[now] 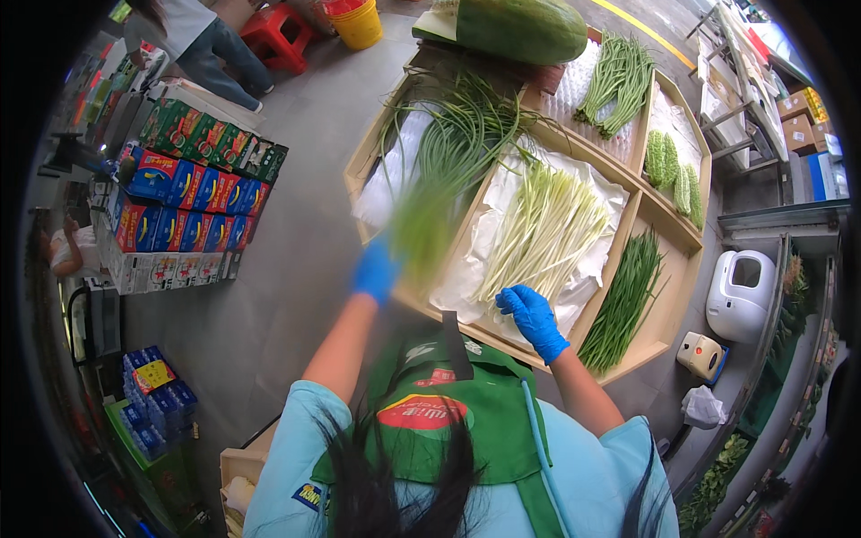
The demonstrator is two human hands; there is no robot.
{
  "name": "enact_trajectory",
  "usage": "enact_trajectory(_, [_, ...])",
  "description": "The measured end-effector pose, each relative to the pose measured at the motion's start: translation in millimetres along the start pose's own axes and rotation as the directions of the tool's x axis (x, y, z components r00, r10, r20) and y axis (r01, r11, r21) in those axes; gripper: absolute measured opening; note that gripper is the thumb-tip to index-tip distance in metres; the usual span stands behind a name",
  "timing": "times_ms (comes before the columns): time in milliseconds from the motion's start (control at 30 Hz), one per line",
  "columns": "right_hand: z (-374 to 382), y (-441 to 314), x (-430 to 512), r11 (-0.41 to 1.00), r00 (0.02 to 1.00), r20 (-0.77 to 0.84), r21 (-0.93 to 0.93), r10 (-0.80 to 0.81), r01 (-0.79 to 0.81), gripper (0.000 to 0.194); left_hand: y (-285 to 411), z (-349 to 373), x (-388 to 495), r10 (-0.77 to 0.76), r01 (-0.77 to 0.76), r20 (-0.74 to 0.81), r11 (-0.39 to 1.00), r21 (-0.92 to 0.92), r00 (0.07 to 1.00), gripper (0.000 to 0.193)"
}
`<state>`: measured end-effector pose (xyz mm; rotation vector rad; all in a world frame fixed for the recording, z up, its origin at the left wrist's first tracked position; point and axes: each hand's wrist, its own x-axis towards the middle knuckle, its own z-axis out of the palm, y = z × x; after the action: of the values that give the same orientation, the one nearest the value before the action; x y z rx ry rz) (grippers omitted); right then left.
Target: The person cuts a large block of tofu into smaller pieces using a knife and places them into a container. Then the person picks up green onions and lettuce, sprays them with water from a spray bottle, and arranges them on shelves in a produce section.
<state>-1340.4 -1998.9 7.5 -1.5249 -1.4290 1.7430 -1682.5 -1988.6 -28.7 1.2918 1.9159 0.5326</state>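
My left hand (pixel 375 269), in a blue glove, is at the near left edge of a wooden display bin (pixel 514 334). It grips a bunch of green stalks (pixel 422 228), too blurred by motion to name. My right hand (pixel 531 319), also gloved, is over the near ends of pale yellow chives (pixel 548 228). Its fingers are curled; whether they pinch any stems is hidden. The chives lie on crumpled white paper (pixel 609 195). Long garlic scapes (pixel 464 138) fill the compartment to the left, beside white plastic (pixel 400 161). Green chives (pixel 622 302) lie to the right.
A large cut winter melon (pixel 521 30), long beans (pixel 615 84) and bitter gourds (pixel 662 158) occupy the bin's far side. Stacked boxes (pixel 192 181) and bottle packs (pixel 155 400) stand left. Beyond are a person (pixel 195 40) and a red stool (pixel 276 33). Shelves (pixel 767 376) run along the right.
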Motion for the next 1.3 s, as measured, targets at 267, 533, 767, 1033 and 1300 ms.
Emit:
enact_trajectory(267, [42, -9, 1, 0.972, 0.970, -0.168, 0.187, 0.174, -0.142, 0.035, 39, 57, 114, 0.152, -0.151, 0.017, 0.960, 0.236, 0.988, 0.103])
enact_trajectory(533, [121, -36, 87, 0.925, 0.967, -0.167, 0.361, 0.193, -0.122, 0.034, -16, 53, 162, 0.255, -0.275, 0.173, 0.956, 0.099, 0.951, 0.075])
enact_trajectory(767, [129, -59, 185, 0.753, 0.933, -0.045, 0.605, 0.356, -0.258, 0.044, 40, -4, 172, 0.024, -0.060, 0.457, 0.996, 0.065, 0.889, 0.054])
enact_trajectory(1033, [73, -125, 241, -0.255, 0.936, 0.003, 0.962, -0.353, -0.100, 0.066, 111, -65, 121, 0.188, 0.193, 0.765, 0.905, -0.378, 0.616, 0.047])
enact_trajectory(1300, [-20, -197, 211, 0.180, 0.892, -0.186, 0.943, -0.411, 0.279, 0.034, 57, -28, 54, 0.294, 0.425, 0.751, 0.678, -0.600, 0.591, 0.035])
